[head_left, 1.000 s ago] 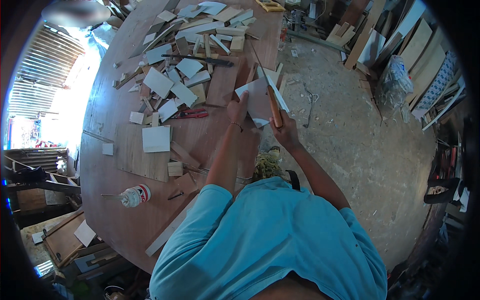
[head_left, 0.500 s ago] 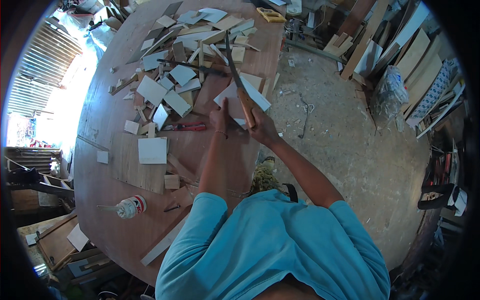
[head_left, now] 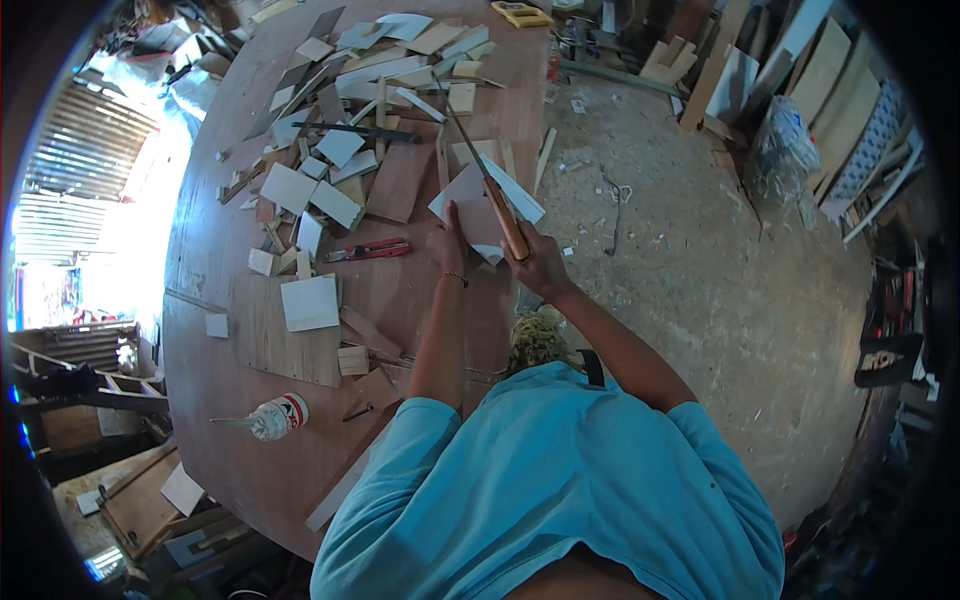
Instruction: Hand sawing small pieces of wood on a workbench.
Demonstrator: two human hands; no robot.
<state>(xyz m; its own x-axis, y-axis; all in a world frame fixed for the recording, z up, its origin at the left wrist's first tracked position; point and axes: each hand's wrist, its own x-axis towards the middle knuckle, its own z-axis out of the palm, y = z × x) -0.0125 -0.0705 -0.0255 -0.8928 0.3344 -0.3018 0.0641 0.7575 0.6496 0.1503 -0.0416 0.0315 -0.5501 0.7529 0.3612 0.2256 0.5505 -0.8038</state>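
My right hand (head_left: 540, 268) is closed round the wooden handle of a handsaw (head_left: 507, 222). Its thin dark blade points away from me, seen almost edge-on, and crosses a pale flat board (head_left: 468, 196) by the table's right edge. Whether the teeth touch the board, I cannot tell. On the board's near left side my left hand (head_left: 447, 243) grips it, thumb on top and the other fingers partly hidden. White-faced material shows to the right of the blade and under the near corner. Left of my left hand lies a red utility knife (head_left: 370, 250).
Many wood offcuts (head_left: 337, 204) are heaped across the far table (head_left: 225, 375), with a long black tool (head_left: 360, 130) among them. A white glue bottle (head_left: 278, 417) lies near left. At the far edge is a yellow saw handle (head_left: 522, 14). Boards (head_left: 845, 95) lean at far right.
The saw has shifted slightly toward me and tilted, so its blade looks thinner. My left hand stays on the board. The whole view has turned a little.
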